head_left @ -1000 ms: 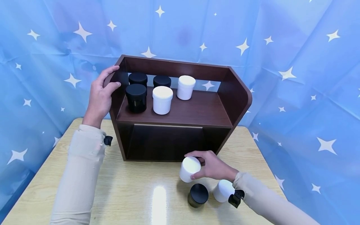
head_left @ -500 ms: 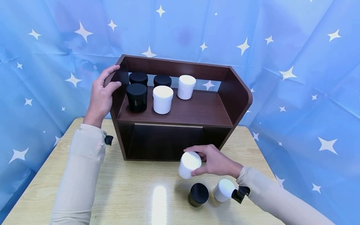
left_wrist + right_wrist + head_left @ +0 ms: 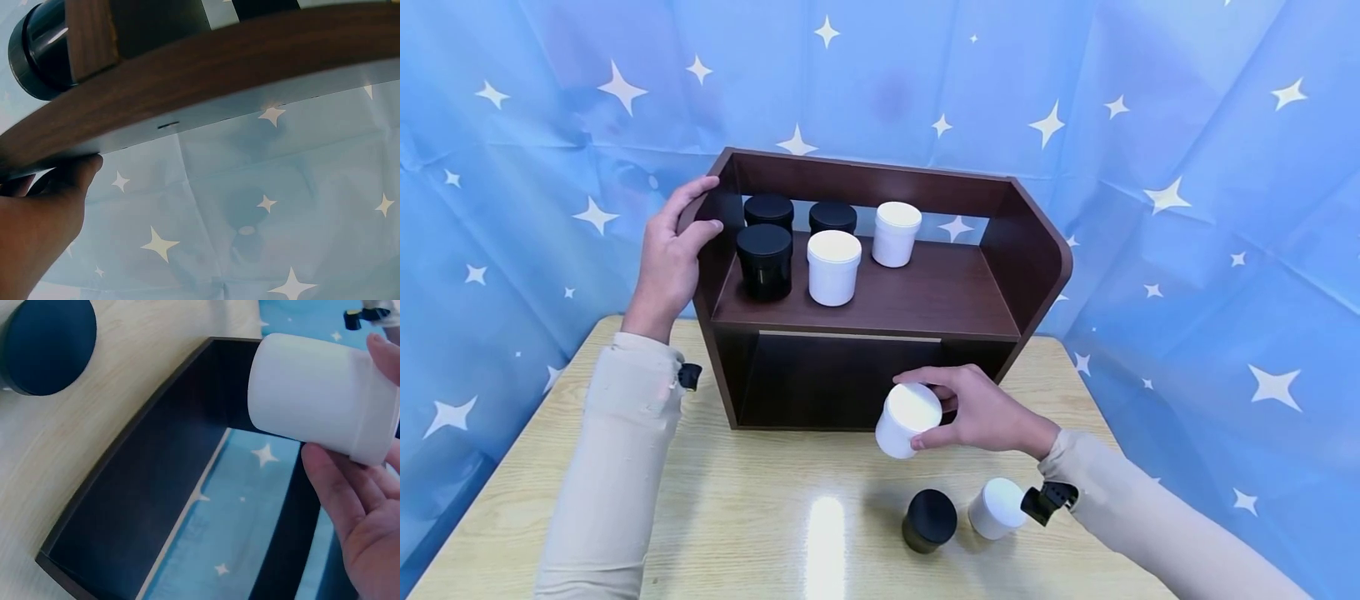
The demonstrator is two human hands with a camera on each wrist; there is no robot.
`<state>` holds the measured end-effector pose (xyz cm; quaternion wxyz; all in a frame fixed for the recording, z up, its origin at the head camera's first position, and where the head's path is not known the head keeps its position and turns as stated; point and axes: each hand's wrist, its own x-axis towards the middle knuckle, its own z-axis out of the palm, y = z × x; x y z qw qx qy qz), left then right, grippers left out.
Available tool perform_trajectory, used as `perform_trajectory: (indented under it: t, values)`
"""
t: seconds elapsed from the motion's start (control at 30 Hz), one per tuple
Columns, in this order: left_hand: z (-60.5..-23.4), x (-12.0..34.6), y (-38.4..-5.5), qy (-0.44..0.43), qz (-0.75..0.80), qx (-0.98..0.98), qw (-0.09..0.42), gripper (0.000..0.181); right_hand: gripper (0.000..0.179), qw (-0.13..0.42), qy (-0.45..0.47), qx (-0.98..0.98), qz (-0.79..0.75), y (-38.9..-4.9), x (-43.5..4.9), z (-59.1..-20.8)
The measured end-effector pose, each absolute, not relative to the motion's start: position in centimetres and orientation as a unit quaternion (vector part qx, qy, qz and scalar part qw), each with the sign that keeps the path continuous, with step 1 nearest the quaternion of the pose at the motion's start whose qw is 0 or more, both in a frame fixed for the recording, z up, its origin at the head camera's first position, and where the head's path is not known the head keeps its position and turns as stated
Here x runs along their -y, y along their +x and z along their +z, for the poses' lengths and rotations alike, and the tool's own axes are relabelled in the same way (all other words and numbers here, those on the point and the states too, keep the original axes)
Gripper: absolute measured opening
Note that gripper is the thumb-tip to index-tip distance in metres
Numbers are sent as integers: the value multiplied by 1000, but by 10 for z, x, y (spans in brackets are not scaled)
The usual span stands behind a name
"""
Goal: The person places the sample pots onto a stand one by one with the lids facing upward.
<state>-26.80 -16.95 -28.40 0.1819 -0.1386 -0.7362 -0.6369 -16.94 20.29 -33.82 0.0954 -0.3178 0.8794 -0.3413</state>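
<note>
A white lidded jar (image 3: 908, 421) hangs above the table in front of the shelf's lower opening, tilted a little. My right hand (image 3: 977, 412) grips its side between thumb and fingers; the right wrist view shows the same white jar (image 3: 319, 397) with fingers along its wall. My left hand (image 3: 668, 258) holds the upper left side panel of the dark brown shelf (image 3: 925, 292), thumb on the inside edge. In the left wrist view, that hand (image 3: 53, 206) meets the curved panel edge (image 3: 206, 87). On the upper board stand black jars (image 3: 765, 262) and white jars (image 3: 833, 267).
A black jar (image 3: 929, 521) and another white jar (image 3: 997, 508) stand on the wooden table (image 3: 745, 517), close to the right forearm. Behind the shelf hangs a blue curtain (image 3: 880, 75) with white stars. The shelf's lower compartment (image 3: 827, 379) faces the front.
The right hand has raised the white jar off the table region and carried it up toward the shelf. The left hand keeps its hold on the side panel.
</note>
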Motion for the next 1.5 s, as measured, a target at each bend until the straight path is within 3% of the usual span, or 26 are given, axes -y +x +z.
perform_trajectory:
  t: [0.7, 1.5]
  values:
    - [-283, 170, -266, -141, -637, 737, 177, 47, 67, 10, -306, -895, -324, -173, -205, -309]
    - [-283, 170, -265, -140, -633, 740, 179, 47, 66, -41, -245, -898, -364, -181, -203, -293]
